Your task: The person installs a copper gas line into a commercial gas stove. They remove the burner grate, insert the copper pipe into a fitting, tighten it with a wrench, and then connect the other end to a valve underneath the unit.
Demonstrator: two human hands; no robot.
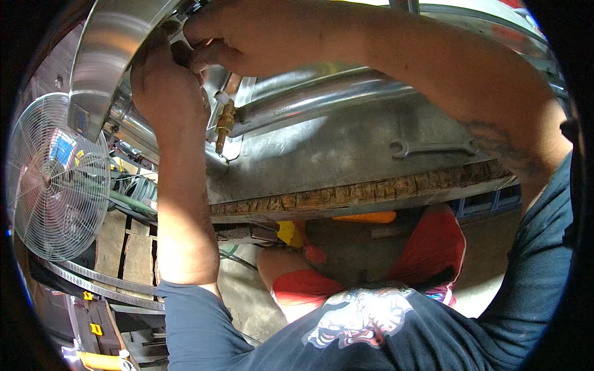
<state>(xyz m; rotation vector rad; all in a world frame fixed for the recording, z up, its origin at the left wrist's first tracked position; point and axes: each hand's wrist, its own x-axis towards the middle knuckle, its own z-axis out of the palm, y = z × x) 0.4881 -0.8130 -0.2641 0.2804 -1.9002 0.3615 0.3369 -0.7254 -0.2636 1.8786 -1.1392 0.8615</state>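
Note:
Both hands meet near the top of the view, beside a shiny curved metal panel [108,55]. My left hand [167,86] is closed, its fingertips hidden behind the panel edge and the other hand. Coming in from the right, my right hand [216,40] has its fingers curled in close to the left one; what they grip is hidden. Just below the hands is a brass fitting [226,120], standing at the end of a shiny metal tube [322,99]. An open-end wrench [433,148] lies on the metal benchtop [297,167], away from both hands.
The benchtop ends in a rough wooden edge [359,193] close to my body. A round wire-guarded fan [49,179] stands at the left. Cables [133,188] and curved metal strips [105,278] lie below it. Under the bench are a yellow object [289,234] and a blue crate [489,203].

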